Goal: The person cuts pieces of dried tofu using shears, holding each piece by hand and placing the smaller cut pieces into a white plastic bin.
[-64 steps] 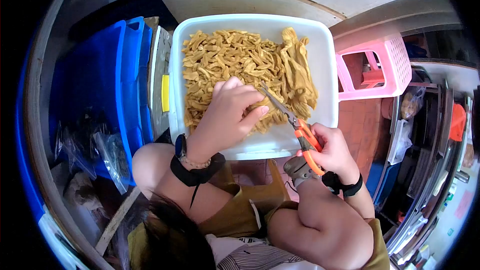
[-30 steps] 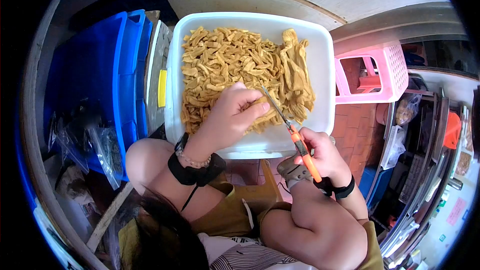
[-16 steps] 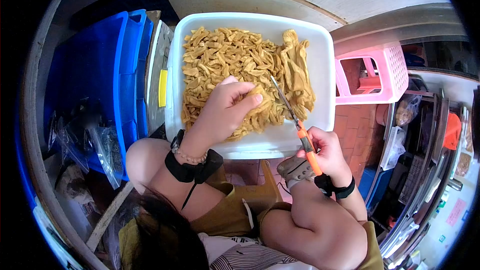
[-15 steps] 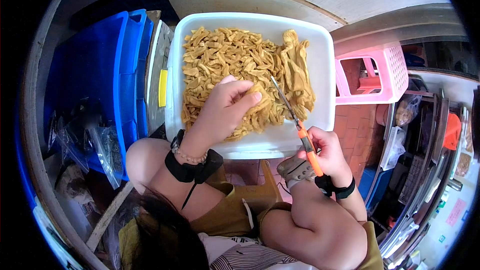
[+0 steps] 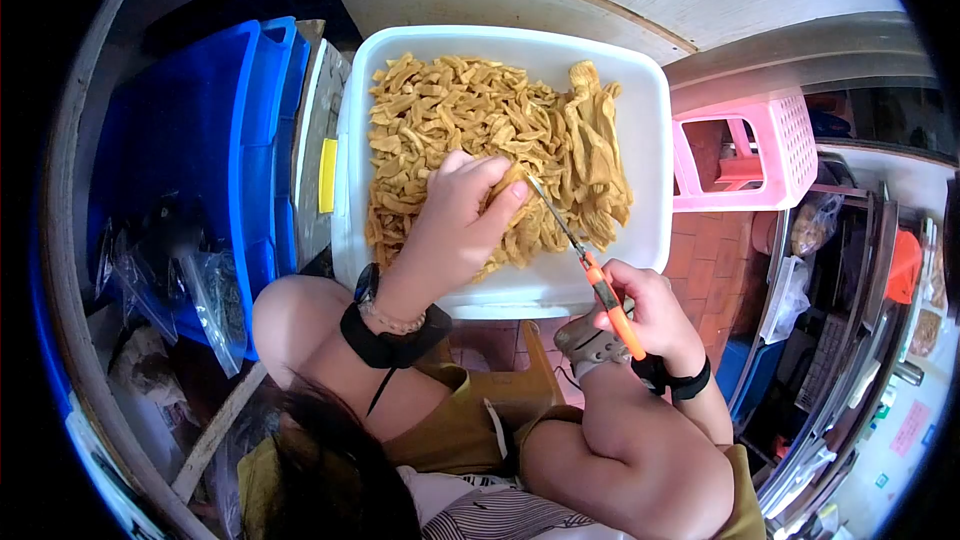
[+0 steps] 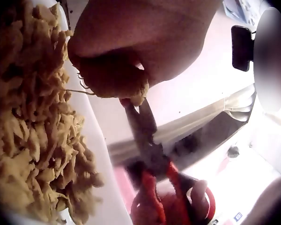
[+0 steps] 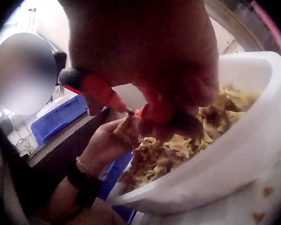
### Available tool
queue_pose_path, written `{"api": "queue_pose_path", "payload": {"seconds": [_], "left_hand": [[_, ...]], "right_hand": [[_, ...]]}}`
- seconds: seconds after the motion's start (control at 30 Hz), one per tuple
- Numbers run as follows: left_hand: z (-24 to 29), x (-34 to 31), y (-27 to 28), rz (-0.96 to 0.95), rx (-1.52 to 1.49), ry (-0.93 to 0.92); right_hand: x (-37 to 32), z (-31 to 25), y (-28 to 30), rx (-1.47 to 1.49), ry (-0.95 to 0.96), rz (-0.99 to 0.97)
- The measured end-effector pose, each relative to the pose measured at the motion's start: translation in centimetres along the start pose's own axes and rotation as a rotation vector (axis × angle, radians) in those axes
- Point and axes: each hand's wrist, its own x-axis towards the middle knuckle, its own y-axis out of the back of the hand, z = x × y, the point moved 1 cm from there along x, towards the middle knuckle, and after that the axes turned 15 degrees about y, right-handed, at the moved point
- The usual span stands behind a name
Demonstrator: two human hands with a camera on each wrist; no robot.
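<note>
Fingers and thumb of my left hand (image 5: 455, 225) pinched a tan piece (image 7: 124, 130) over the white tub (image 5: 654, 140).
The scissors (image 5: 606, 292) had their blades at its edge, my right hand's (image 5: 650, 315) fingers clamped round the orange handles; short strips (image 5: 450, 110) lay below, longer pieces (image 5: 592, 145) along the tub's right side, a pink stool (image 5: 800, 150) just beyond.

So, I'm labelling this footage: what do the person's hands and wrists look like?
The left hand and right hand are gloveless, with no sleeves at the wrists. The left wrist wears a wide black strap with a thin loose end and a pale bracelet; the right, a black band.
</note>
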Motion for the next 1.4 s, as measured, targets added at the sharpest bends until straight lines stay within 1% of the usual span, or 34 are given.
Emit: {"api": "queue_pose_path", "payload": {"seconds": [0.03, 0.13, 0.23, 0.3, 0.37, 0.43, 0.47, 0.5, 0.53, 0.57, 0.63, 0.67, 0.7, 0.73, 0.77, 0.83, 0.87, 0.9, 0.93, 0.97, 1.03, 1.07, 1.13, 1.17, 1.23, 1.3, 1.33, 1.4], "left_hand": [[-0.1, 0.0, -0.1, -0.002, 0.056, -0.026], [-0.4, 0.1, -0.3, 0.0, 0.078, -0.067], [-0.3, -0.1, -0.5, 0.03, -0.012, -0.021], [-0.1, -0.1, -0.3, 0.012, -0.006, -0.005], [-0.1, -0.1, -0.3, -0.007, 0.001, 0.01], [-0.3, -0.1, -0.4, 0.021, -0.065, -0.006], [-0.3, 0.0, -0.3, 0.021, -0.065, -0.006], [-0.4, 0.0, -0.2, -0.028, -0.136, 0.038], [-0.5, 0.0, -0.2, -0.077, -0.206, 0.083], [-0.3, 0.1, -0.1, -0.077, -0.207, 0.083], [0.2, 0.1, 0.0, -0.293, -0.515, 0.198], [0.2, 0.2, 0.1, -0.292, -0.516, 0.198], [0.1, 0.2, 0.1, -0.332, -0.531, 0.227], [0.1, 0.2, 0.2, -0.372, -0.547, 0.257], [-0.1, 0.3, 0.1, -0.37, -0.548, 0.256], [-0.4, 0.4, -0.2, -0.328, -0.547, 0.129], [-0.4, 0.4, -0.1, -0.328, -0.547, 0.129], [-0.3, 0.4, 0.1, -0.31, -0.47, 0.068], [-0.3, 0.4, 0.2, -0.292, -0.393, 0.007], [-0.5, 0.4, 0.1, -0.294, -0.394, 0.008], [-1.0, 0.2, -0.2, -0.178, -0.185, -0.127], [-1.1, 0.1, -0.4, -0.179, -0.185, -0.127], [-1.2, -0.2, -0.5, -0.209, -0.136, -0.211], [-1.0, -0.3, -0.6, -0.209, -0.137, -0.21], [-0.4, -0.5, -0.8, -0.271, -0.183, -0.135], [-0.9, -0.6, -1.3, -0.244, -0.201, -0.144], [-1.0, -0.6, -1.4, -0.217, -0.22, -0.151], [-0.9, -0.5, -1.2, -0.238, -0.19, -0.141]], "right_hand": [[0.0, -0.1, 0.1, 0.0, 0.0, 0.0], [0.1, -0.3, 0.4, -0.06, 0.0, -0.029], [0.2, -0.5, 0.6, -0.099, 0.045, -0.049], [0.3, -0.8, 0.7, -0.114, 0.082, -0.023], [0.3, -0.7, 0.6, -0.116, 0.047, -0.014], [0.1, -0.2, 0.3, -0.117, 0.012, -0.006], [0.0, 0.2, 0.1, -0.086, 0.009, 0.034], [-0.1, 0.4, 0.1, -0.055, 0.006, 0.075], [-0.2, 0.4, 0.1, -0.055, 0.007, 0.074], [-0.2, 0.3, 0.2, -0.07, 0.045, 0.096], [-0.2, 0.1, 0.2, -0.086, 0.083, 0.117], [-0.3, 0.0, 0.2, -0.068, 0.079, 0.152], [-0.3, -0.1, 0.2, -0.05, 0.074, 0.187], [-0.3, 0.1, 0.3, -0.05, 0.076, 0.186], [-0.4, 0.3, 0.4, -0.066, 0.061, 0.169], [-0.5, 0.5, 0.8, -0.082, 0.046, 0.154], [-0.5, 0.3, 1.1, -0.099, 0.027, 0.113], [-0.5, 0.1, 1.3, -0.115, 0.007, 0.073], [-0.4, -0.2, 1.5, -0.115, 0.006, 0.073], [-0.2, -0.4, 1.7, -0.145, 0.01, 0.055], [0.0, -0.7, 1.9, -0.175, 0.014, 0.036], [0.1, -0.8, 2.0, -0.179, 0.023, 0.008], [0.5, -0.9, 2.0, -0.183, 0.032, -0.021], [0.7, -0.9, 1.9, -0.195, 0.054, -0.043], [0.9, -1.0, 1.7, -0.209, 0.073, -0.064], [1.1, -1.0, 1.4, -0.271, 0.139, -0.015], [1.2, -1.0, 1.3, -0.271, 0.139, -0.015], [1.4, -1.1, 1.2, -0.279, 0.151, 0.031]]}}
